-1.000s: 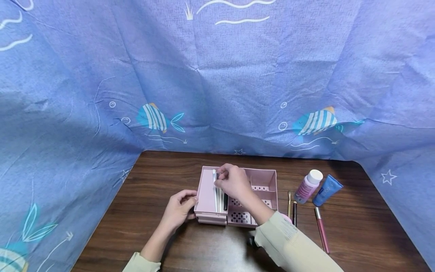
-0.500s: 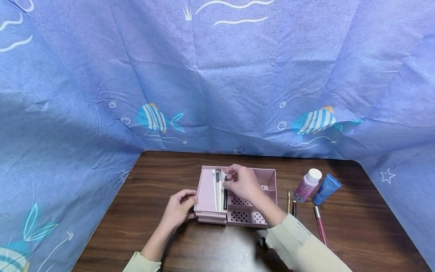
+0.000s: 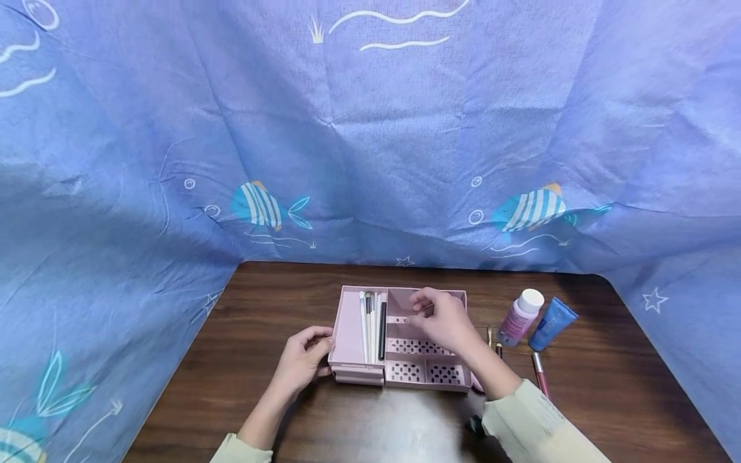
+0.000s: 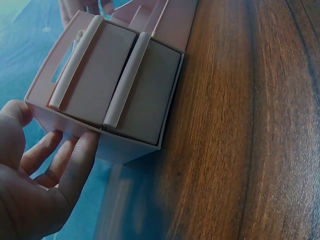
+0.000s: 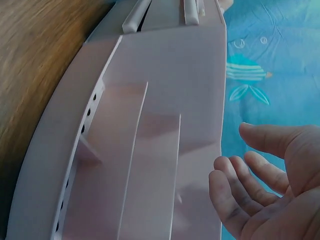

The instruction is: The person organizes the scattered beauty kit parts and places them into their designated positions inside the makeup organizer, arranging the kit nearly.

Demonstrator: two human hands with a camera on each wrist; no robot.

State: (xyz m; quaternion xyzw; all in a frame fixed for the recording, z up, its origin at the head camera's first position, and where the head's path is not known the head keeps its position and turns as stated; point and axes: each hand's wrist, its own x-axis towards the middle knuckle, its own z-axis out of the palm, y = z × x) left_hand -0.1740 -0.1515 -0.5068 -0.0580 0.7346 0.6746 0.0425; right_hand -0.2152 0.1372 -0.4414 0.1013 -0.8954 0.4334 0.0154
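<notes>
A pink storage organizer (image 3: 357,334) stands on the table, with two small drawers in its front left part. Several slim makeup brushes (image 3: 370,328) and a black stick (image 3: 382,330) lie side by side in its shallow top tray. At the organizer's left side, my left hand (image 3: 305,357) holds the wall; in the left wrist view its fingertips and thumb press the edge beside the drawers (image 4: 95,80). Over the organizer's divided right half hangs my right hand (image 3: 444,321), fingers loosely bent and nothing between them. The right wrist view shows it beside the rear wall (image 5: 200,110).
Right of the organizer stand a pink bottle (image 3: 519,319) with a white cap and a blue tube (image 3: 552,323). A gold-ended brush (image 3: 489,335) and a dark red tube (image 3: 541,373) lie nearby. A small black object (image 3: 475,424) is by the right sleeve. Behind hangs a blue curtain (image 3: 370,161).
My right hand has drawn away from the brushes in the tray and moved right over the compartments, its fingers loosened. The left hand stays at the organizer's side.
</notes>
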